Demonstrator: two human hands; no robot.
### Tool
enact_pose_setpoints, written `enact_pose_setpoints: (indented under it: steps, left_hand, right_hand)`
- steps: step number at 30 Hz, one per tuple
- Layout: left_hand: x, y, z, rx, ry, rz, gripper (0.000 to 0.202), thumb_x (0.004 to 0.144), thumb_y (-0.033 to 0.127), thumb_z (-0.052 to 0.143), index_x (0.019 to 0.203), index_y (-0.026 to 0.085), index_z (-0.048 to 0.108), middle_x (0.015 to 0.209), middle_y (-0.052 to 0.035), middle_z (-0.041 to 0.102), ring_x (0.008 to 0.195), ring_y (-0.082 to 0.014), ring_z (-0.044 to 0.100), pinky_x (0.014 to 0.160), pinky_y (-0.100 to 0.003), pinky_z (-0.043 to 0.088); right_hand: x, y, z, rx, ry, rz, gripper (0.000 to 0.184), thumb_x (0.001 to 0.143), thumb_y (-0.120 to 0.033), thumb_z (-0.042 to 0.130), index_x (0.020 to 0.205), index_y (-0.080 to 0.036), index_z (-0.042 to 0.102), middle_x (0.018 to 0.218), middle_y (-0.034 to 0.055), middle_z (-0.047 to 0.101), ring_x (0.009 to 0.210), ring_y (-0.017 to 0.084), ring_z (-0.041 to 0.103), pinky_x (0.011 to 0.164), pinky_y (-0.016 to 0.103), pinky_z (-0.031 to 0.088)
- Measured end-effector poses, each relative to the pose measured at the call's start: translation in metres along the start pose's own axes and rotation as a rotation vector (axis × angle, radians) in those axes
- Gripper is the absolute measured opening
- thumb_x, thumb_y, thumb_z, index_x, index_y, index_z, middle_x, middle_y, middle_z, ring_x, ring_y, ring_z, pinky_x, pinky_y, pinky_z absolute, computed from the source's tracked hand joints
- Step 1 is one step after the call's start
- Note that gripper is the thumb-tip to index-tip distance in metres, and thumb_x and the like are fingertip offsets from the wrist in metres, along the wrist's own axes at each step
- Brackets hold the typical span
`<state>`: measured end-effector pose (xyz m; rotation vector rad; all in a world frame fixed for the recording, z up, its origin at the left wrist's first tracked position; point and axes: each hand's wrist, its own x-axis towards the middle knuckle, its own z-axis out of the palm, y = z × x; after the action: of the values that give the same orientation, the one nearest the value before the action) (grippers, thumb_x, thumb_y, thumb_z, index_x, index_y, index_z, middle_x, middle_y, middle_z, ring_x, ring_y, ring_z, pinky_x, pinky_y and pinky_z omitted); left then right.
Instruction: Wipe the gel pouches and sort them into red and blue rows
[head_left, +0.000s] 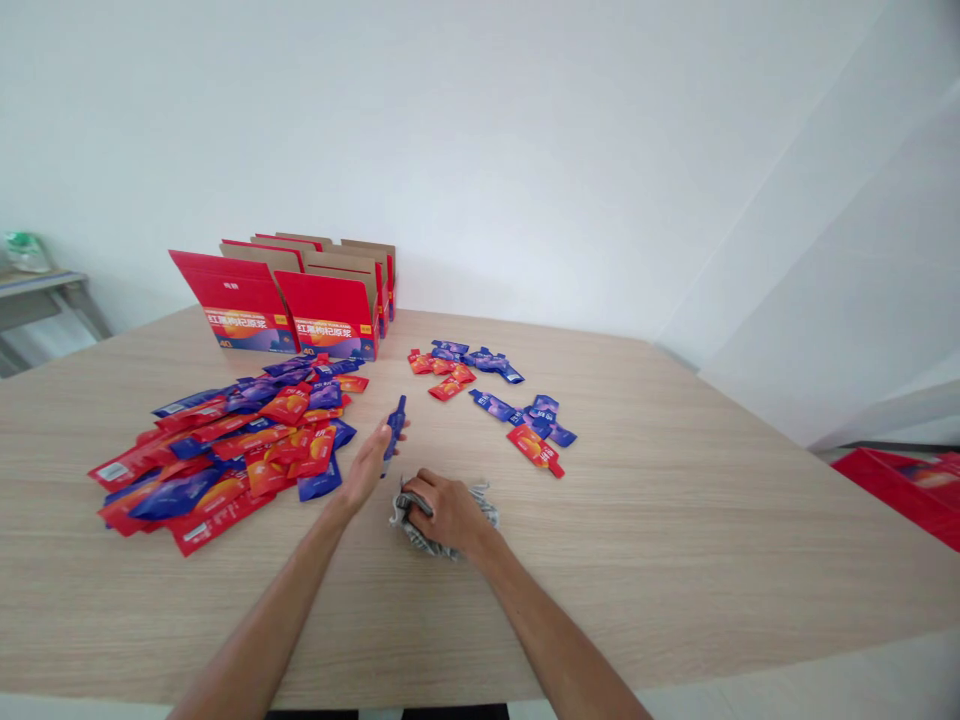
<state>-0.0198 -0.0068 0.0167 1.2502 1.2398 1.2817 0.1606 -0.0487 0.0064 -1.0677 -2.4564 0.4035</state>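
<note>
My left hand (367, 468) holds a blue sachet (394, 428) upright between thumb and fingers, just right of a big heap of red and blue sachets (225, 455). My right hand (442, 510) rests on the wooden table (675, 560), fingers curled round a grey-and-white cloth (484, 497) that lies crumpled under it. The two hands are close together near the table's middle.
Several open red cardboard boxes (300, 300) stand at the back of the table. Smaller groups of sachets (461, 365) and more sachets (536, 430) lie to the right of my hands. A red box (907, 485) lies on the floor at right. A small table (37, 290) stands far left.
</note>
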Motion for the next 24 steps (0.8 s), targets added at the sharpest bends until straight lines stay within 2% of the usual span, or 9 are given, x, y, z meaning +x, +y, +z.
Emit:
enact_pose_setpoints:
  steps: [3,5,7,10,12,16,20,24]
  left_hand:
    - [0.018,0.013,-0.031,0.433,0.090,0.282,0.061,0.094,0.054,0.048,0.142,0.019,0.058,0.141,-0.0128,0.063,0.131,-0.0302,0.055,0.114,-0.043,0.041]
    - [0.030,0.022,-0.054,0.732,0.165,0.352,0.061,0.091,0.047,0.051,0.145,0.018,0.055,0.144,-0.0157,0.060,0.136,-0.0335,0.050,0.119,-0.049,0.034]
    - [0.040,0.030,-0.077,0.982,0.234,0.302,0.060,0.092,0.044,0.052,0.145,0.016,0.055,0.143,-0.0197,0.058,0.136,-0.0385,0.048,0.117,-0.056,0.034]
    - [0.057,0.041,-0.112,1.215,0.318,0.146,0.053,0.094,0.039,0.053,0.142,0.017,0.058,0.145,-0.0222,0.055,0.136,-0.0452,0.047,0.110,-0.061,0.038]
    - [0.069,0.044,-0.132,1.290,0.330,0.055,0.053,0.093,0.036,0.057,0.142,0.014,0.058,0.144,-0.0226,0.056,0.136,-0.0473,0.046,0.108,-0.063,0.039]
    - [0.093,0.039,-0.159,1.372,0.249,-0.082,0.049,0.087,0.033,0.067,0.130,0.011,0.064,0.132,-0.0212,0.064,0.132,-0.0489,0.049,0.104,-0.064,0.040]
    - [0.109,0.032,-0.170,1.379,0.301,-0.055,0.038,0.084,0.040,0.070,0.109,0.012,0.071,0.118,-0.0200,0.071,0.127,-0.0486,0.053,0.101,-0.065,0.042]
    - [0.116,0.029,-0.168,1.359,0.284,0.039,0.038,0.087,0.048,0.064,0.099,0.013,0.071,0.108,-0.0190,0.073,0.124,-0.0467,0.054,0.101,-0.068,0.040]
  right_hand:
    - [-0.001,0.004,0.003,0.006,0.013,-0.003,0.026,0.092,-0.017,0.061,0.117,-0.023,0.066,0.109,0.0028,0.068,0.093,0.017,0.069,0.080,0.025,0.051]
    - [-0.001,0.007,0.005,0.020,0.015,-0.008,0.026,0.092,-0.017,0.062,0.118,-0.023,0.065,0.111,0.0029,0.068,0.095,0.017,0.069,0.082,0.025,0.051]
    - [-0.002,0.007,0.007,0.030,0.006,-0.008,0.026,0.092,-0.018,0.062,0.117,-0.023,0.066,0.113,0.0029,0.069,0.096,0.017,0.069,0.083,0.025,0.051]
    - [-0.001,0.006,0.009,0.032,-0.011,0.000,0.025,0.093,-0.021,0.063,0.118,-0.024,0.066,0.114,0.0026,0.069,0.096,0.017,0.070,0.083,0.025,0.052]
    - [-0.001,0.004,0.011,0.032,-0.014,0.003,0.025,0.094,-0.023,0.064,0.118,-0.024,0.067,0.115,0.0025,0.069,0.096,0.017,0.070,0.083,0.025,0.052]
    - [0.001,0.004,0.014,0.038,0.005,0.009,0.025,0.094,-0.023,0.064,0.118,-0.023,0.067,0.114,0.0028,0.070,0.097,0.017,0.070,0.084,0.025,0.052]
    - [0.001,0.005,0.017,0.037,0.011,0.016,0.025,0.092,-0.023,0.065,0.117,-0.024,0.067,0.112,0.0025,0.070,0.095,0.017,0.070,0.083,0.025,0.053]
    - [0.001,0.006,0.018,0.063,0.015,0.010,0.025,0.092,-0.023,0.065,0.117,-0.025,0.066,0.113,0.0025,0.070,0.096,0.017,0.070,0.085,0.026,0.053]
